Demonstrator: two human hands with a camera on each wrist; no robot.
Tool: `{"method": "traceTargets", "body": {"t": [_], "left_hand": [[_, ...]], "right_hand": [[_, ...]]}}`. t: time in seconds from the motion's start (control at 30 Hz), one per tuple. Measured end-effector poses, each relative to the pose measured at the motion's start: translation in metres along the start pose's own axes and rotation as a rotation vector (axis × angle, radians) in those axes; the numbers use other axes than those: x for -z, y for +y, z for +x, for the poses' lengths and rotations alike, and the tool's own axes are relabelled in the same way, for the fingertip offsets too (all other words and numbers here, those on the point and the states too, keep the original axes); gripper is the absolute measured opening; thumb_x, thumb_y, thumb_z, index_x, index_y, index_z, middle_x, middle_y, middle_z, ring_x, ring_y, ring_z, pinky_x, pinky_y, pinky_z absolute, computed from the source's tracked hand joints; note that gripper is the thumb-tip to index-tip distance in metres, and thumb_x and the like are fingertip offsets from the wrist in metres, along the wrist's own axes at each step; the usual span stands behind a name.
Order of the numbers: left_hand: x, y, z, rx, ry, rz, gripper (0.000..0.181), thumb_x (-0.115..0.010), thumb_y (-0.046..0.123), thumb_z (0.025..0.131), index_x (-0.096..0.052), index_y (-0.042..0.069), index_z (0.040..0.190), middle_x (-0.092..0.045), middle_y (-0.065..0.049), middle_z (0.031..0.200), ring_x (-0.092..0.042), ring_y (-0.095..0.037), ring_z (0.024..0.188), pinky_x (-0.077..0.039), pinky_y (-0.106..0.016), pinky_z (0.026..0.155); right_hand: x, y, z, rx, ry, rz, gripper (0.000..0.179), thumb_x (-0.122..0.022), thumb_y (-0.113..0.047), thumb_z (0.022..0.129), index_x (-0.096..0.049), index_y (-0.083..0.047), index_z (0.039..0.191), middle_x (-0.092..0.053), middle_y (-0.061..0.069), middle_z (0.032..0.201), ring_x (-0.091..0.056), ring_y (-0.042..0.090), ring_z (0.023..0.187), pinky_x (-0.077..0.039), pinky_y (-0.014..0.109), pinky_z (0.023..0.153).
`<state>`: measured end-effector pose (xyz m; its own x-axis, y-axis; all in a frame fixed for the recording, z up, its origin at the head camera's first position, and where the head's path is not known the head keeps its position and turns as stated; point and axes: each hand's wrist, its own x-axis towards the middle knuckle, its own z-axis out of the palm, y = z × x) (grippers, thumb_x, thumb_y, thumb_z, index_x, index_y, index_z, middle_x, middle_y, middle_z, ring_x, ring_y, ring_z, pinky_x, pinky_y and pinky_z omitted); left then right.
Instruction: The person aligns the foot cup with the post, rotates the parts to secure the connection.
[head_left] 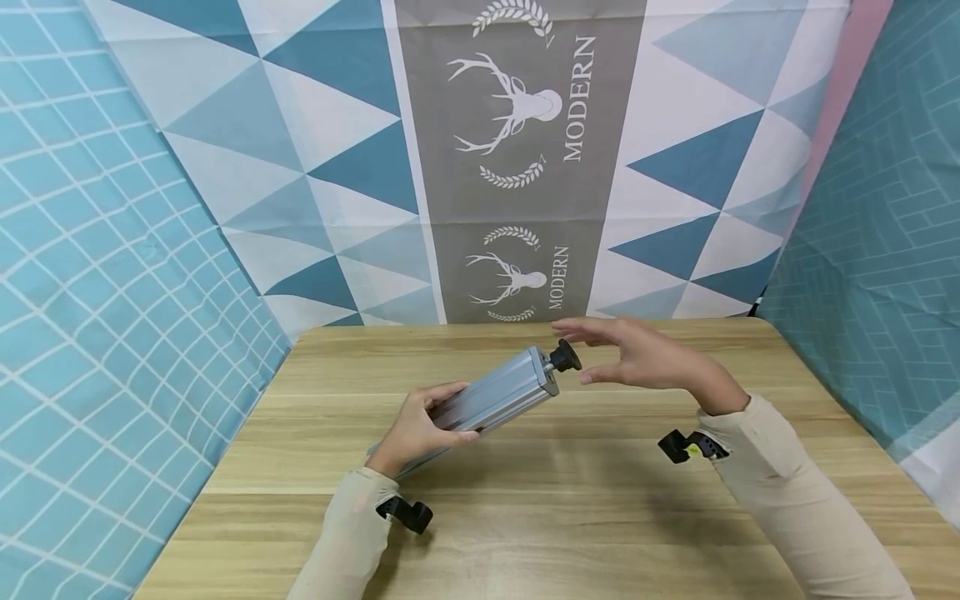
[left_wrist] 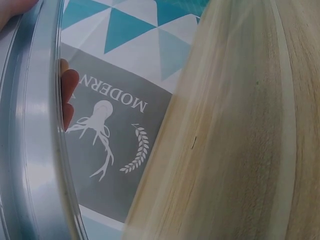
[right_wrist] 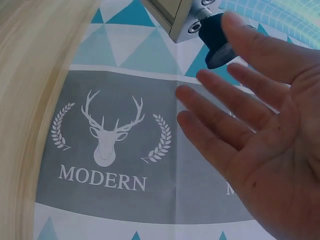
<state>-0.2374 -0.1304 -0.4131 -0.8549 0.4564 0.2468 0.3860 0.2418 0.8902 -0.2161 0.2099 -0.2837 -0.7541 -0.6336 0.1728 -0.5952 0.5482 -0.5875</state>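
Observation:
A long silver metal profile [head_left: 495,392] slants up to the right over the table. My left hand [head_left: 423,425] grips it around its lower middle, thumb on the near side and fingers over the far side. In the left wrist view the profile's grooved side [left_wrist: 35,130] fills the left edge, with fingertips [left_wrist: 69,92] showing behind it. A black foot [head_left: 565,357] on a short threaded stem sticks out of the profile's upper end. Close to it, my right hand [head_left: 645,354] stands with fingers spread and thumb apart. In the right wrist view the black foot [right_wrist: 215,42] lies just beyond its thumb and fingertips.
The wooden table [head_left: 570,517] spreads beneath both hands. A patterned cloth [head_left: 517,167] hangs behind its back edge, with blue cloths [head_left: 97,250] at the sides. Each sleeve carries a black camera mount [head_left: 405,512] at the wrist.

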Motion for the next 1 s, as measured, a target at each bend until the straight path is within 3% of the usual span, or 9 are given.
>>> {"method": "traceTargets", "body": {"t": [0.23,0.4,0.53,0.63,0.8,0.87,1.0], "left_hand": [[-0.001,0.001,0.001,-0.018,-0.002,-0.027,0.064,-0.086,0.018,0.07,-0.061,0.012,0.129,-0.062,-0.009,0.127,-0.061,-0.022,0.109,-0.047,-0.032,0.088],[0.0,0.004,0.001,-0.009,-0.003,-0.031,0.064,-0.084,0.012,0.071,-0.061,0.009,0.13,-0.061,-0.011,0.127,-0.06,-0.024,0.11,-0.047,-0.03,0.088],[0.0,0.003,0.001,-0.006,-0.007,-0.017,0.064,-0.084,0.011,0.071,-0.06,0.008,0.13,-0.061,-0.012,0.127,-0.06,-0.024,0.11,-0.047,-0.03,0.088],[0.0,-0.001,0.001,-0.021,-0.006,-0.013,0.064,-0.086,0.017,0.071,-0.061,0.012,0.129,-0.062,-0.009,0.127,-0.06,-0.022,0.11,-0.047,-0.031,0.088],[-0.001,-0.001,0.001,-0.034,-0.008,-0.008,0.066,-0.086,0.022,0.07,-0.061,0.014,0.13,-0.061,-0.008,0.128,-0.06,-0.021,0.111,-0.047,-0.031,0.088],[-0.001,-0.002,0.001,-0.035,-0.006,-0.003,0.066,-0.086,0.022,0.07,-0.061,0.013,0.13,-0.061,-0.008,0.128,-0.06,-0.021,0.111,-0.047,-0.031,0.088],[-0.001,-0.002,0.001,-0.032,-0.004,0.01,0.066,-0.086,0.021,0.07,-0.061,0.013,0.13,-0.061,-0.008,0.129,-0.06,-0.021,0.112,-0.047,-0.031,0.088]], "right_hand": [[-0.003,0.004,0.002,0.032,0.015,-0.042,0.054,-0.072,-0.015,0.086,-0.054,-0.013,0.136,-0.062,0.007,0.128,-0.059,0.025,0.116,-0.046,0.048,0.093],[-0.012,0.005,0.005,-0.079,0.09,-0.04,0.029,-0.066,-0.032,0.091,-0.069,-0.01,0.11,-0.071,0.003,0.103,-0.067,0.019,0.095,-0.052,0.044,0.082],[-0.017,0.006,0.007,-0.143,0.123,-0.06,0.029,-0.061,-0.038,0.093,-0.072,-0.011,0.094,-0.07,0.0,0.088,-0.065,0.01,0.078,-0.052,0.034,0.072],[-0.016,0.006,0.006,-0.133,0.095,-0.043,0.033,-0.062,-0.037,0.093,-0.07,-0.007,0.105,-0.071,0.004,0.096,-0.067,0.016,0.085,-0.053,0.038,0.076],[-0.01,0.004,0.003,-0.071,0.011,-0.009,0.068,-0.075,-0.026,0.084,-0.046,-0.009,0.142,-0.056,0.011,0.135,-0.055,0.032,0.121,-0.044,0.052,0.096],[-0.008,0.003,0.002,-0.034,-0.004,-0.013,0.075,-0.077,-0.02,0.081,-0.041,-0.014,0.146,-0.049,0.009,0.142,-0.05,0.031,0.126,-0.042,0.051,0.098],[-0.006,0.002,0.002,0.029,-0.001,-0.018,0.066,-0.075,-0.008,0.082,-0.048,-0.015,0.141,-0.053,0.008,0.139,-0.053,0.028,0.123,-0.044,0.048,0.097]]}}
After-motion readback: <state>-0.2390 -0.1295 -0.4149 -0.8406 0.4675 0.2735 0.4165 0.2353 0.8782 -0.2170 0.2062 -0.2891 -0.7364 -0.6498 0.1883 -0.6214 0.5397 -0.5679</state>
